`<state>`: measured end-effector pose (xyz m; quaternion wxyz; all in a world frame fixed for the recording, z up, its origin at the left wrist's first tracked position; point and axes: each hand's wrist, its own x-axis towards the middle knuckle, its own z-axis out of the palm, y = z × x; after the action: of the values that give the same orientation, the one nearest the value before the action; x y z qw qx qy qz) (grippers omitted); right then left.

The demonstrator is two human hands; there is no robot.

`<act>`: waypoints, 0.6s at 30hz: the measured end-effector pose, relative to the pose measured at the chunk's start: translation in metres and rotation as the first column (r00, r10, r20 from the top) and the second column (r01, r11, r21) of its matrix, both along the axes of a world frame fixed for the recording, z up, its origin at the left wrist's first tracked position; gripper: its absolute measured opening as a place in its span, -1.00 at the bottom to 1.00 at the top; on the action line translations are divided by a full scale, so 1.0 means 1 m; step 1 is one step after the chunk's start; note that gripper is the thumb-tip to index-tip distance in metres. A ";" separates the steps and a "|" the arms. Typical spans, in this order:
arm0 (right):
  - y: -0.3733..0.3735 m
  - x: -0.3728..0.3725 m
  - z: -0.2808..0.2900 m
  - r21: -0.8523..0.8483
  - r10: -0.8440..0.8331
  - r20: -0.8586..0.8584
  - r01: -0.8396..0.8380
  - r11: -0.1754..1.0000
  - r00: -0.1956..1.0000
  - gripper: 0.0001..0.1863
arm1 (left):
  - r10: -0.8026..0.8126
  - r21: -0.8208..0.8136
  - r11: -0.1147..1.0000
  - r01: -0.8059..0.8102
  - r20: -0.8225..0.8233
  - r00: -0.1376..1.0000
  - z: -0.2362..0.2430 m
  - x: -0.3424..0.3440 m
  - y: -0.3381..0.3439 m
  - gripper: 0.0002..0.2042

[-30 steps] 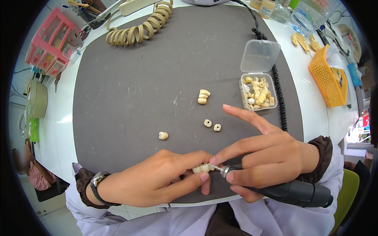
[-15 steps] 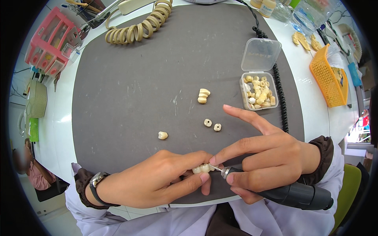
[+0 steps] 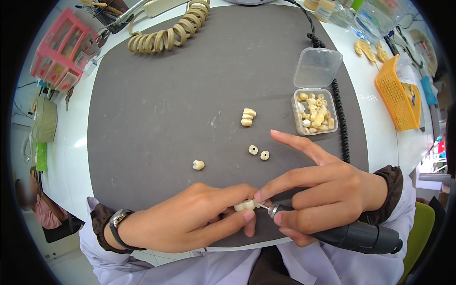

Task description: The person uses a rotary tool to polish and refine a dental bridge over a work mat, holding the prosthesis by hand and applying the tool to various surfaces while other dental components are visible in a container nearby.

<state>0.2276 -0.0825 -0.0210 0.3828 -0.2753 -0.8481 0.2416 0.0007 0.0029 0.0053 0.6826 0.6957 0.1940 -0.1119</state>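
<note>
Close to the mat's front edge, my left hand (image 3: 202, 216) pinches a pale dental bridge (image 3: 245, 205) of joined teeth between thumb and fingers. My right hand (image 3: 327, 192) grips a black dental handpiece (image 3: 354, 236), its index finger stretched out over the mat. The thin bur (image 3: 261, 204) at the handpiece's tip meets the right end of the bridge; whether it spins I cannot tell. Beyond my hands lie a single tooth crown (image 3: 198, 165), two small crowns with dark holes (image 3: 259, 152) and a short joined piece of teeth (image 3: 248, 117).
A clear lidded box (image 3: 315, 114) of loose crowns stands open at right, beside a black coiled cord (image 3: 341, 118). Farther right is a yellow basket (image 3: 396, 97). A beige coiled hose (image 3: 166, 38) and pink drawer unit (image 3: 61, 50) are at far left. A person (image 3: 47, 204) sits at left.
The view has shifted very slightly, so the things on the mat sit a little lower and to the right. The bridge appears turned a little in my left fingers; both hands keep their hold.
</note>
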 end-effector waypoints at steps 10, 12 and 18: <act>-0.002 0.000 0.001 -0.008 -0.017 0.032 0.017 1.000 0.999 -0.81 | -0.032 -0.006 0.999 0.032 -0.048 0.998 0.005 0.003 0.003 -0.84; -0.001 0.000 0.000 -0.001 -0.014 0.028 0.014 1.000 1.000 -0.81 | -0.022 -0.005 1.000 0.022 -0.048 0.999 0.005 0.003 0.002 -0.84; -0.001 -0.001 0.001 -0.020 -0.007 -0.002 0.007 1.000 1.000 -0.80 | -0.008 -0.011 1.000 0.007 -0.046 0.999 0.003 0.002 0.001 -0.84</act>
<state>0.2269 -0.0832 -0.0198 0.3818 -0.2817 -0.8443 0.2489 0.0027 0.0037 0.0082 0.6812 0.6898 0.2067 -0.1317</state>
